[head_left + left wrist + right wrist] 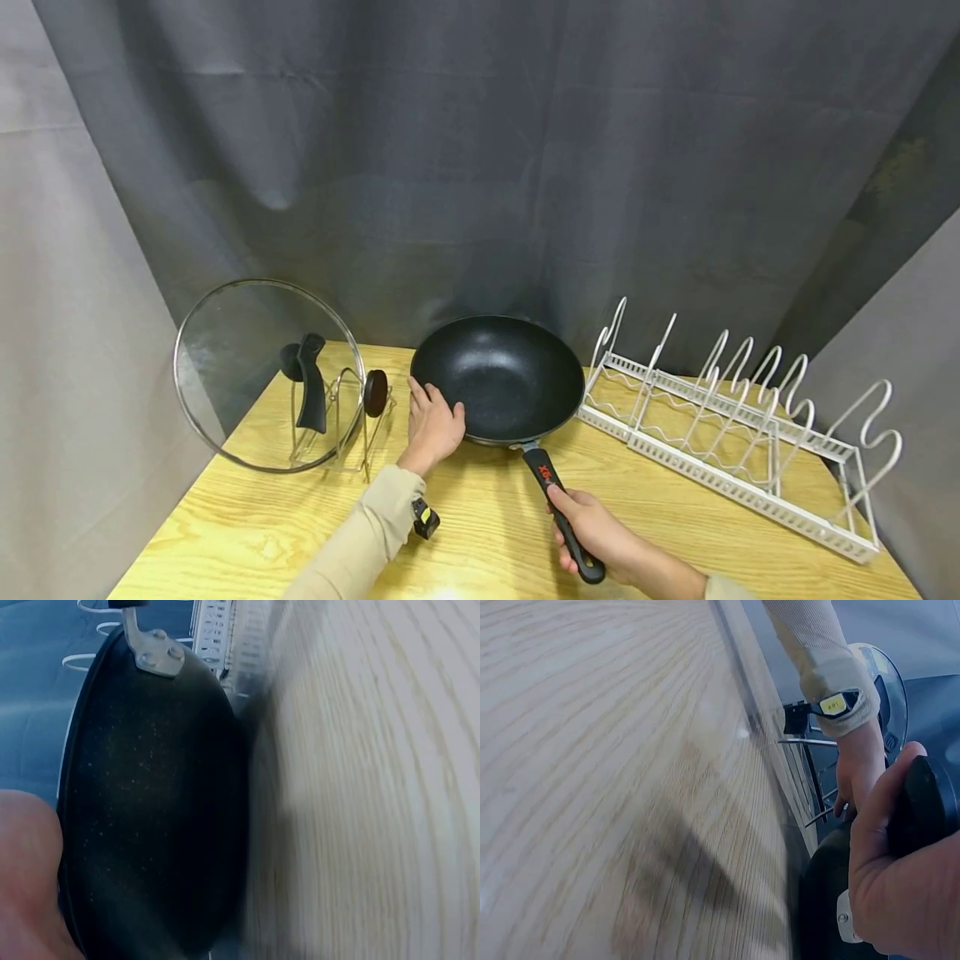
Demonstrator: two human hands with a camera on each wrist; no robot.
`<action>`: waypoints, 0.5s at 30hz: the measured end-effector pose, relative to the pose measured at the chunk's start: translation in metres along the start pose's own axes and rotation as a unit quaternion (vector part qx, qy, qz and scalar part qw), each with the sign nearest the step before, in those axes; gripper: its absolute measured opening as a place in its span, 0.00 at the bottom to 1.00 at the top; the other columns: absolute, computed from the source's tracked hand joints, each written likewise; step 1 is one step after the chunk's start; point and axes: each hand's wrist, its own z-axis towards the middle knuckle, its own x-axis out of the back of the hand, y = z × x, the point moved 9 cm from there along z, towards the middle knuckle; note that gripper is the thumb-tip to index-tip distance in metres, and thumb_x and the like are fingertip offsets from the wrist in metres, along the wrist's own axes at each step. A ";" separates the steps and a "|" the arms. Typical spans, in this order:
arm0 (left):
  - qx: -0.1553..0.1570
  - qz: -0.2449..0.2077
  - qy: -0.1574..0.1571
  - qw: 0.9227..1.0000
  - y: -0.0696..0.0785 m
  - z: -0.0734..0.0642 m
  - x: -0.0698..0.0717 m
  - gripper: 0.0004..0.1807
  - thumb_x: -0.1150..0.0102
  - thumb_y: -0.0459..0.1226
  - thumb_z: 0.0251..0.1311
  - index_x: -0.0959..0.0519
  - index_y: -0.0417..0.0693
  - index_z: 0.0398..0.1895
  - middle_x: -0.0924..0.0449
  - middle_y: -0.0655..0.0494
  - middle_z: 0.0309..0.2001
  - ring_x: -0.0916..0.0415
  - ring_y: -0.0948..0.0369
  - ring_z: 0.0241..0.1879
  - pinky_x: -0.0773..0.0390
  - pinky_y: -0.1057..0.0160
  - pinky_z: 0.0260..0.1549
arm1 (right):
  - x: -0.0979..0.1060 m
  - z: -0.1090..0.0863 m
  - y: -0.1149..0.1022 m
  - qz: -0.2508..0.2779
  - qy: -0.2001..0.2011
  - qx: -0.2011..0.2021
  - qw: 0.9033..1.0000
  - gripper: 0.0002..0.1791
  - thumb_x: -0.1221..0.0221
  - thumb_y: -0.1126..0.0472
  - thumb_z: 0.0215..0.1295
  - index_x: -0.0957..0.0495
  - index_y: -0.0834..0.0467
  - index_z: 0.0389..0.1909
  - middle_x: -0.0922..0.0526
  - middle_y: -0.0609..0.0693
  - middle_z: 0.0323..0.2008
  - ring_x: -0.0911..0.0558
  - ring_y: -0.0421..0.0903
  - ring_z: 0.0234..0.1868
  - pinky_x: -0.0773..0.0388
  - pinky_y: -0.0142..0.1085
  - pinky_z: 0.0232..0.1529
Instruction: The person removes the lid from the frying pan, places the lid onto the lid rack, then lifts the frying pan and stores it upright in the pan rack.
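A black wok (498, 379) sits at the back middle of the wooden table, its dark inside showing in the head view. Around its black handle (542, 468) my right hand (596, 532) is curled, with the thumb along the top. My left hand (435, 423) touches the wok's left rim, fingers extended. From the left wrist view, the wok's outer side (157, 795) and riveted handle bracket (159, 661) show beside part of that hand (28, 877). The handle end (922, 806) fills the right hand's grip in the right wrist view.
Left of the wok, a large glass lid (247, 400) stands upright in a small wire stand (367, 454) that also bears a dark brown knob (376, 393). On the right, a long white wire rack (697, 475) reaches toward the table's right edge. A grey curtain (480, 167) hangs behind.
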 end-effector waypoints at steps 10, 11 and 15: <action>-0.016 -0.007 -0.033 0.999 -0.004 0.010 0.001 0.38 0.57 0.47 0.69 0.52 0.26 0.69 0.77 0.30 0.70 0.59 0.39 0.69 0.43 0.46 0.63 | -0.016 0.006 -0.001 0.012 0.009 0.007 1.000 0.25 0.59 0.44 0.74 0.42 0.65 0.46 0.31 0.48 0.20 0.26 0.37 0.12 0.28 0.28 0.14; -0.016 -0.008 -0.037 0.999 -0.005 0.011 0.001 0.38 0.57 0.47 0.70 0.51 0.27 0.69 0.77 0.30 0.70 0.59 0.39 0.69 0.44 0.46 0.63 | -0.017 0.006 -0.001 0.013 0.011 0.007 1.000 0.25 0.59 0.44 0.74 0.42 0.65 0.46 0.31 0.48 0.20 0.26 0.37 0.12 0.28 0.28 0.14; -0.019 -0.006 -0.045 0.999 -0.006 0.012 0.002 0.37 0.58 0.47 0.70 0.51 0.28 0.69 0.76 0.31 0.71 0.61 0.39 0.70 0.47 0.46 0.64 | -0.019 0.007 -0.001 0.016 0.015 0.005 1.000 0.25 0.59 0.44 0.74 0.43 0.66 0.47 0.30 0.47 0.20 0.25 0.37 0.12 0.27 0.28 0.14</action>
